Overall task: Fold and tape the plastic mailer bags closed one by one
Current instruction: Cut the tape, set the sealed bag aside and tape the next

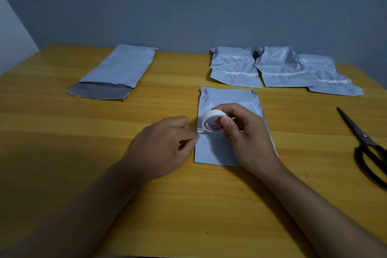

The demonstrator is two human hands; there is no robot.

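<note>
Right hand [243, 132]: thumb and fingers curled round white tape roll [213, 120], held just above folded mailer [228, 130] on table [104, 153]. Left hand [165, 144]: fingers pinched at loose tape end [200, 131], beside mailer's left edge. Step in hand, by the look: drawing out a strip to seal the fold. Next: pull tape across flap, press flat, cut with scissors [364, 142] lying to the right. Three taped mailers [278, 69] at back; one unfolded mailer [113, 73] back left, waiting.
</note>
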